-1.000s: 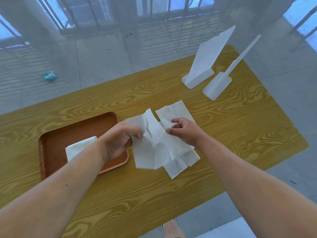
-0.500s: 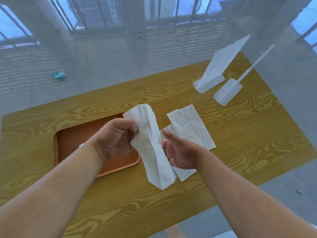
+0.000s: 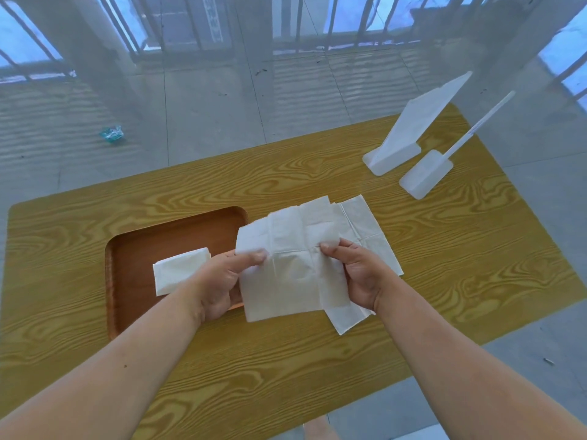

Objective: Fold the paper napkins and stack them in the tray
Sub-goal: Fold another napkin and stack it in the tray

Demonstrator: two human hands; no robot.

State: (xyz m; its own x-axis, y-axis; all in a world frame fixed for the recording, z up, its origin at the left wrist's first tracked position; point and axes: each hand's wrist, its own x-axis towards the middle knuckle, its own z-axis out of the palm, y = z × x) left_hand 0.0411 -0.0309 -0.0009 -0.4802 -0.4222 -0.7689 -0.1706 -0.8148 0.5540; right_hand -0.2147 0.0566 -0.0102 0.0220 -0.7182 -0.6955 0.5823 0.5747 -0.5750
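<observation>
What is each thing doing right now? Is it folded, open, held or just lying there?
held napkin: spread open, pinched by both hands
left hand: gripping its left edge
right hand: gripping its right edge
napkin in tray: folded, lying flat
tray: holds one napkin
napkins on table: unfolded, lying flat

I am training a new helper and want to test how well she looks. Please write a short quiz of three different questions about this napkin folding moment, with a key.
1. True or false: the tray already holds one folded napkin.
2. Which hands hold the open napkin? A. only the left hand B. only the right hand C. both hands
3. Fill in: under the open napkin, more unfolded napkins lie on the ____.

Key:
1. True; it lies in the tray beside the left hand.
2. C; the left hand and the right hand each pinch the napkin at mid-height, near its side edges.
3. table, to the right of the tray.
</observation>
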